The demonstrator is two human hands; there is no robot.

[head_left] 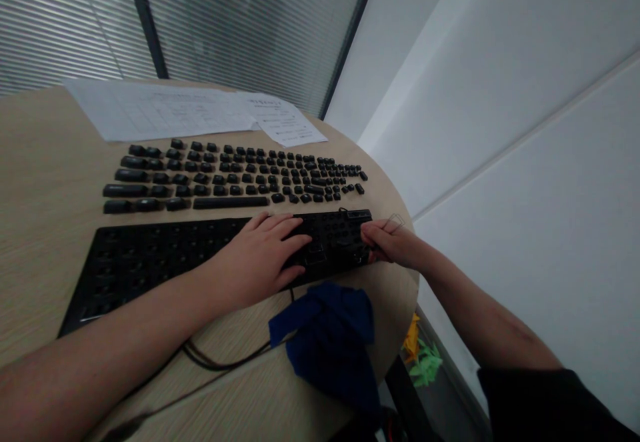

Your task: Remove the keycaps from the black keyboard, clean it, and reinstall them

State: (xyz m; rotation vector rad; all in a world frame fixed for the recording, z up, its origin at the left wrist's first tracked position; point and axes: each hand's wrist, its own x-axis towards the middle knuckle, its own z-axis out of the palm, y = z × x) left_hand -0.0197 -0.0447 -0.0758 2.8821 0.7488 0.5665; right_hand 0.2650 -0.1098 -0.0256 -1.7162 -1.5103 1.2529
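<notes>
A black keyboard (pixel 150 255) lies along the near part of the table, and most of its switches show without caps. My left hand (pixel 263 249) rests flat on it right of the middle, fingers spread, holding nothing. At its right end my right hand (pixel 387 241) is closed in a pinch on a wire keycap puller (pixel 397 220), whose thin wire end sticks out above the knuckles. The tool's other end, over the number pad, is dark and hard to make out. Loose black keycaps stand in rows behind the keyboard, with the long space bar (pixel 231 203) in front.
Printed paper sheets (pixel 170 110) lie at the back of the round wooden table (pixel 35 182). A blue cloth (pixel 330 335) hangs over the near edge beside a black cable (pixel 220 366). A white wall (pixel 540 115) borders the right; orange and green items sit below.
</notes>
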